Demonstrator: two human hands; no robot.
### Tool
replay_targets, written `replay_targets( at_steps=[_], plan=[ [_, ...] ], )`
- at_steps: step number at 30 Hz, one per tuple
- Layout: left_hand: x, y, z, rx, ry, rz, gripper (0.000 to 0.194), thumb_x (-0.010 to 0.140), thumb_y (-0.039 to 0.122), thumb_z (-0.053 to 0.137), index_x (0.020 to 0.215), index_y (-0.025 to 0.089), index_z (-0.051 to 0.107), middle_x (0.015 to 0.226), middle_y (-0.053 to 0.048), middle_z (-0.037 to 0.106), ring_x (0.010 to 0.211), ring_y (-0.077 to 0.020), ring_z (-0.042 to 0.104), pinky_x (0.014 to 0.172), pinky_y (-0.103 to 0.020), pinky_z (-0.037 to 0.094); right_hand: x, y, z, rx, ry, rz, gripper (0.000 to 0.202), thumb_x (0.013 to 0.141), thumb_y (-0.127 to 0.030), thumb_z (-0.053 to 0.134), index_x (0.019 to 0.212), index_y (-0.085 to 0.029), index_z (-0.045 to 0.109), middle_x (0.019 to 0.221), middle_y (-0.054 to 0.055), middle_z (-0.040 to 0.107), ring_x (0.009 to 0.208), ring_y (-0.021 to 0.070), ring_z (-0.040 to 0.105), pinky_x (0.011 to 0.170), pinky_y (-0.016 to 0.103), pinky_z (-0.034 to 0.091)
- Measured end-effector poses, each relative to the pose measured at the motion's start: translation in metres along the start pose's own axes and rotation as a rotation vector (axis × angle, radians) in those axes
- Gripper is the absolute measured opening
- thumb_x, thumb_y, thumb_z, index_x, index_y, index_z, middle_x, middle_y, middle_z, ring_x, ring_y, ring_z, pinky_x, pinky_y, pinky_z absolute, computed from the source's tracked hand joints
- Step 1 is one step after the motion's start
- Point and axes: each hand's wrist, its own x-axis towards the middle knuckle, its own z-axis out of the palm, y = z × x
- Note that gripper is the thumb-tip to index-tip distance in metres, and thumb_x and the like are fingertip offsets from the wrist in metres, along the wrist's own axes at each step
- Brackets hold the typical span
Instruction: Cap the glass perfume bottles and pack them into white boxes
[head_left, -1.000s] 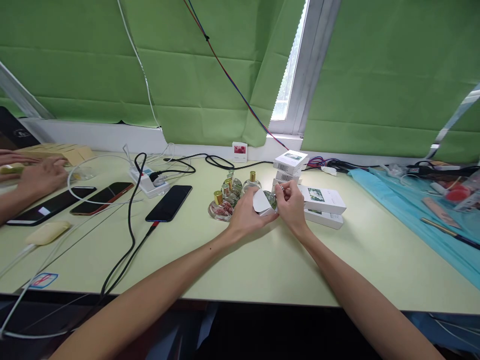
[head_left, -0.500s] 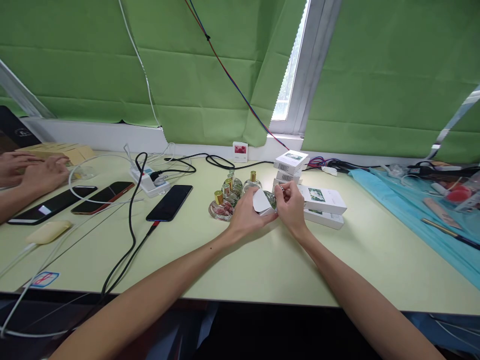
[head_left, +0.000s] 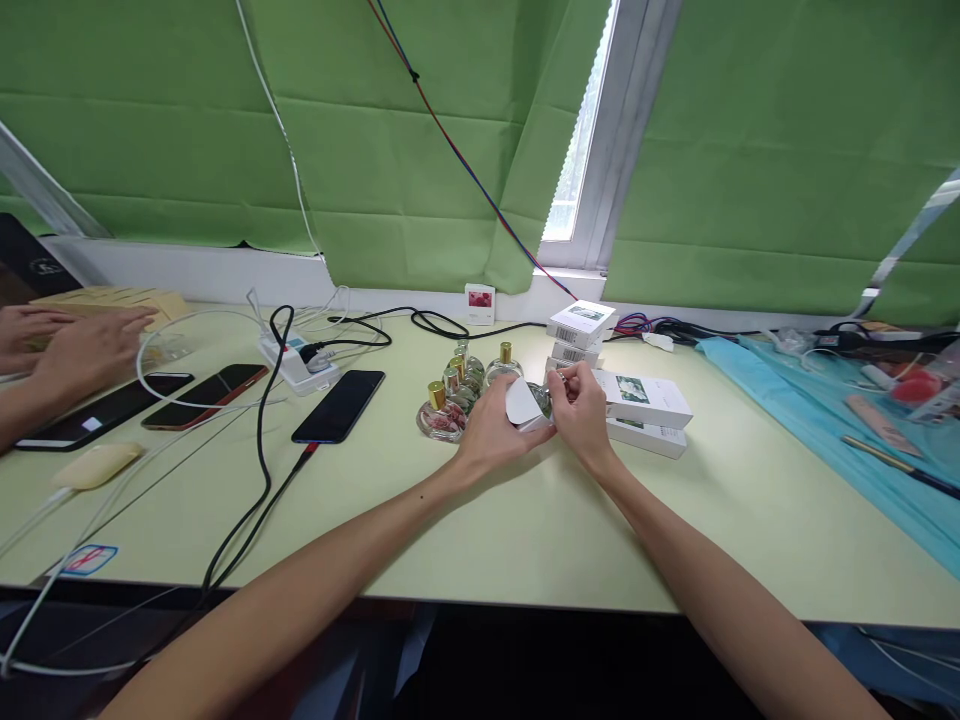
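Note:
My left hand [head_left: 491, 432] is wrapped round a small white box [head_left: 523, 402], tilted above the table. My right hand [head_left: 584, 413] is pinched close to the box's right side, at the neck of a glass bottle [head_left: 541, 399] with green contents, partly hidden by the box and fingers. Left of the box, a bottle with a gold cap and reddish contents [head_left: 442, 417] stands at the front of several glass bottles. Behind my hands is another gold-capped bottle [head_left: 505, 361]. White boxes are stacked [head_left: 583, 320] behind my right hand, and flat white boxes [head_left: 649, 400] lie to its right.
A black phone [head_left: 339, 406] on a cable, a power strip [head_left: 296, 365] and two more phones lie left. Another person's hands [head_left: 94, 345] are at far left near a yellowish box. A blue plastic sheet [head_left: 817, 410] with items covers the right. A small white box [head_left: 480, 304] stands behind.
The other person's hand at the far left has shifted slightly up and right. My hands have hardly moved.

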Motion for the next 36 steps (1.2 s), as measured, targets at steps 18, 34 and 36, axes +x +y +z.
replay_targets(
  at_steps=[18, 34, 36],
  plan=[
    [-0.0004, 0.0012, -0.0005, -0.017, -0.001, -0.014, 0.061, 0.073, 0.051, 0.079, 0.12, 0.024, 0.052, 0.111, -0.005, 0.07, 0.1, -0.028, 0.069, 0.077, -0.038, 0.054, -0.0044, -0.0027, 0.001, 0.003, -0.008, -0.012, 0.027, 0.095, -0.044, 0.056, 0.079, -0.024, 0.045, 0.061, -0.005, 0.05, 0.055, 0.0135, 0.045, 0.056, 0.028, 0.036],
    [-0.0011, 0.0032, -0.001, -0.019, -0.012, -0.015, 0.057, 0.073, 0.048, 0.079, 0.117, 0.024, 0.053, 0.107, -0.004, 0.07, 0.096, -0.0269, 0.069, 0.074, -0.036, 0.053, -0.003, -0.0019, 0.0018, 0.009, -0.04, -0.014, 0.031, 0.095, -0.046, 0.056, 0.077, -0.025, 0.044, 0.059, -0.006, 0.046, 0.053, 0.013, 0.043, 0.054, 0.028, 0.033],
    [-0.0008, 0.0026, -0.0006, -0.018, -0.007, -0.014, 0.057, 0.072, 0.047, 0.079, 0.116, 0.024, 0.053, 0.107, -0.004, 0.07, 0.096, -0.0273, 0.069, 0.074, -0.036, 0.054, -0.004, -0.0024, 0.0021, 0.01, -0.038, -0.011, 0.03, 0.095, -0.045, 0.056, 0.077, -0.025, 0.044, 0.06, -0.006, 0.047, 0.054, 0.0132, 0.044, 0.054, 0.028, 0.034]
  ],
)
